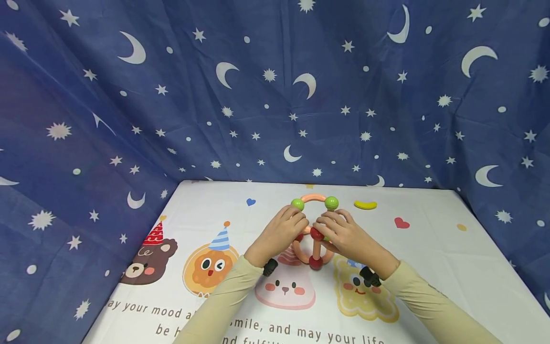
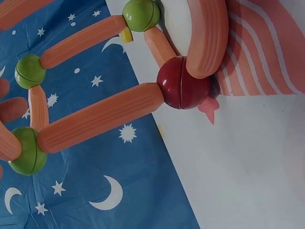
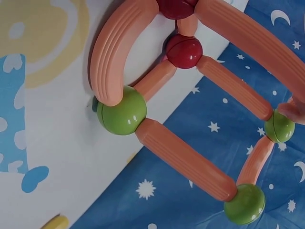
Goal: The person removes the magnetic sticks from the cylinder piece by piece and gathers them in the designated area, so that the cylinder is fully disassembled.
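1. The left hand (image 1: 280,230) grasps the left side of a toy frame (image 1: 316,249); in the left wrist view its fingers and thumb close around a green ball (image 2: 29,155) at a corner.
2. The right hand (image 1: 345,235) grasps the opposite side, fingers bent over it; the right wrist view shows a fingertip touching another green ball (image 3: 280,128).
3. The frame sits between both hands near the middle of the bench (image 1: 429,258), made of ribbed orange rods joined by red and green balls. An orange arch (image 1: 313,197) links two green balls at the far end; a short straight rod joins two red balls at the near end, flanked by curved rods.
4. Pale sleeves (image 1: 225,301) cover the forearms, and a dark device (image 1: 269,267) shows at each wrist.
5. A yellow curved piece (image 1: 365,205) lies on the bench, beyond the right hand and apart from the frame.
6. The white cover bears cartoon figures, hearts and lettering; blue moon-and-star fabric (image 1: 275,95) hangs behind and along the left.
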Tool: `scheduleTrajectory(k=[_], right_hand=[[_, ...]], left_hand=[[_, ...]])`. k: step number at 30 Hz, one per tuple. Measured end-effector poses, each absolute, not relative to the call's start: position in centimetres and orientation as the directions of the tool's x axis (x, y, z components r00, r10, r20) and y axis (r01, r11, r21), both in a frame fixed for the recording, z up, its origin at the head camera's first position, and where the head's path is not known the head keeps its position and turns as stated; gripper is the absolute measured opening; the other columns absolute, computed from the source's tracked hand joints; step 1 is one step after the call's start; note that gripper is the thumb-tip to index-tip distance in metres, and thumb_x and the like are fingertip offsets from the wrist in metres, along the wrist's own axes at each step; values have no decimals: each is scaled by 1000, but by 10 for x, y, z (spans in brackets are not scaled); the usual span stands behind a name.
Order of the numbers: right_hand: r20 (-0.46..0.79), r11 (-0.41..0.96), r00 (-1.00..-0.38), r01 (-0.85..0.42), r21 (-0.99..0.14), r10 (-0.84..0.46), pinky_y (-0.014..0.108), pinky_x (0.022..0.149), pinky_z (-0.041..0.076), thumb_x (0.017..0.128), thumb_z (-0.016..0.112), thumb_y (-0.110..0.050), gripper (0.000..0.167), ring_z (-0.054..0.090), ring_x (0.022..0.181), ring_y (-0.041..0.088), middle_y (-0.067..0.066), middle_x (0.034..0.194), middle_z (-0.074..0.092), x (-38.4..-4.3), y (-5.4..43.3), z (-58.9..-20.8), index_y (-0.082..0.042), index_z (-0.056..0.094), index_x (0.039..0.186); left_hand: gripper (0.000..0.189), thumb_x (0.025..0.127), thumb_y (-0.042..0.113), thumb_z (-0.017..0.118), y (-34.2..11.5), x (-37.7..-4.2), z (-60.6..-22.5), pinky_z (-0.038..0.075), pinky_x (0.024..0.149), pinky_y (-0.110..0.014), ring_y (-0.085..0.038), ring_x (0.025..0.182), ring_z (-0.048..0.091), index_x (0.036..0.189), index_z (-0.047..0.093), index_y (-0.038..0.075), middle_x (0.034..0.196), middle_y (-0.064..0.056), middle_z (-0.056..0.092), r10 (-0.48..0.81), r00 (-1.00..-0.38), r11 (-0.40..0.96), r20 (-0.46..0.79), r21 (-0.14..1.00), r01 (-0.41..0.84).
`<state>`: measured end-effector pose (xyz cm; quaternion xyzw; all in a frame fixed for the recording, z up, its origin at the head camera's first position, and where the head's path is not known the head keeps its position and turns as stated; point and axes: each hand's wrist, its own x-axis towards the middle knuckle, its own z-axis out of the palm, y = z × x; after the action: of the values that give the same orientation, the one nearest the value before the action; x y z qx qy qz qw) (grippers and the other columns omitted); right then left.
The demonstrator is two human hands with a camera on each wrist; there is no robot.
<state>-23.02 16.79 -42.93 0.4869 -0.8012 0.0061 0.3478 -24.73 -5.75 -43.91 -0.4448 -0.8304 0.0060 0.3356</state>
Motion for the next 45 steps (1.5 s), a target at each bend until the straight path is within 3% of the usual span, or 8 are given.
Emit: scheduleTrajectory(k=[9,28,36,39,43,45], right_hand=[[575,516,-273,-797,314,-771,44,88,44,63,85,-22,55,56,102,24,6,103,62,-228,168,-429,-7,59,109],[574,498,-245,-800,335,-781,45,87,46,61,84,-16,52,58,99,22,6,102,63,-228,166,-426,-7,60,107],[578,502,-239,-791,350,-780,43,85,46,60,82,-17,50,58,96,22,6,98,63,-227,168,-427,-7,59,103],[581,507,-247,-791,341,-776,43,85,46,59,83,-19,52,58,96,23,6,98,63,-226,170,-427,-6,59,104],[587,511,-253,-794,328,-769,43,85,45,58,82,-21,52,58,96,23,7,97,63,-227,171,-428,-5,59,102],[593,511,-253,-798,319,-765,43,84,45,57,82,-20,53,57,96,24,7,97,62,-228,171,-429,-5,59,102]], left_hand=[[10,90,6,55,-56,-248,-440,38,103,-29,-16,103,53,88,57,15,91,5,62,739,-369,597,564,-294,746],[13,91,4,53,-56,-248,-438,37,104,-29,-14,99,52,89,57,16,91,7,61,748,-372,591,550,-297,750],[11,88,6,59,-59,-248,-436,39,103,-30,-14,100,55,87,56,16,86,7,59,746,-377,603,549,-316,732],[8,91,14,58,-59,-249,-436,40,102,-30,-13,99,55,84,55,16,82,7,57,744,-361,599,563,-323,733],[20,95,30,51,-57,-249,-436,41,101,-29,-13,99,56,81,55,16,80,6,57,745,-341,592,574,-332,734],[20,95,30,50,-57,-249,-436,41,102,-29,-13,99,56,81,55,16,80,6,57,744,-337,591,577,-335,734]])
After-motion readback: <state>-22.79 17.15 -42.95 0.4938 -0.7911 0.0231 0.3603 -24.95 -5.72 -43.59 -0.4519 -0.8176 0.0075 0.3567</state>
